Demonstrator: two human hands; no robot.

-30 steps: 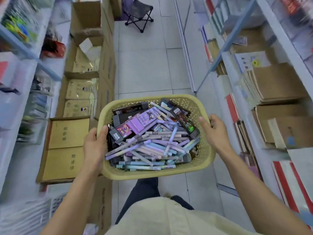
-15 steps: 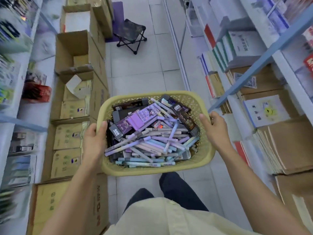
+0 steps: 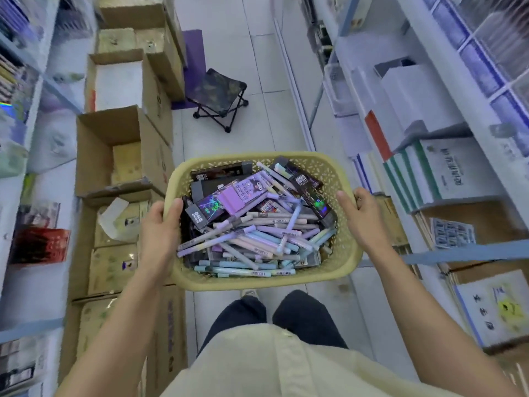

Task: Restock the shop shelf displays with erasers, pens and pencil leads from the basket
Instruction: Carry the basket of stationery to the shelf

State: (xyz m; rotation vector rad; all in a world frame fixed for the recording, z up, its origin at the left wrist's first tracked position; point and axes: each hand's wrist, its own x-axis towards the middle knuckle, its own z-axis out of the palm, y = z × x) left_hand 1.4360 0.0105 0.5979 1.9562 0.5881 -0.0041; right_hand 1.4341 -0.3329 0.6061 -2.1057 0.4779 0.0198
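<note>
You've got the yellow basket held out in front of you between both hands. Your left hand grips the left rim with the thumb hooked over the edge and the fingers curled underneath, and your right hand does the same on the right rim. The pile of pastel pens sits right between your hands, filling the near half. The purple pack lies just inside your left thumb, and the dark boxes lean toward your right thumb. Compared with half a second ago, your grip and the load look the same. The folding stool beyond the basket now sits lower and nearer in view, and the open cardboard boxes outside your left hand have slid back toward you.
</note>
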